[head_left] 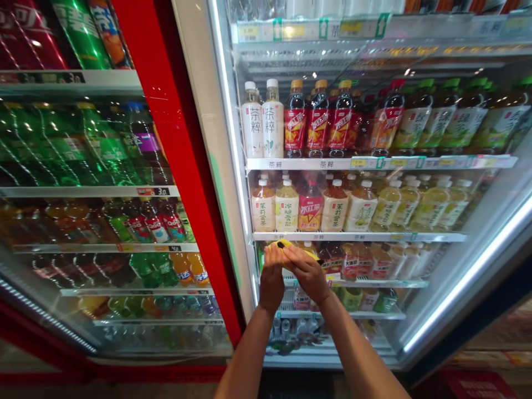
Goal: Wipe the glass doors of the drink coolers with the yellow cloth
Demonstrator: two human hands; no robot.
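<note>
Both of my hands reach forward at the middle of the view, in front of the right cooler's shelves. Between them is a yellow item [297, 245] with black marks; what it is I cannot make out. My left hand [272, 280] has its fingers bent against the item's left part. My right hand [306, 271] lies beside it, its fingers closed over the item's lower edge. Just above the hands runs a shelf edge [357, 237] with pale-labelled tea bottles [334, 206] standing on it. Shorter bottles with red labels [351, 261] stand to the right of my right hand.
A red cooler frame [183, 160] slants down the left, beside shelves of green bottles [103, 144]. Higher up, a row of dark bottles with red labels [318, 119] stands in the right cooler. A bright light strip [469, 274] edges its right side.
</note>
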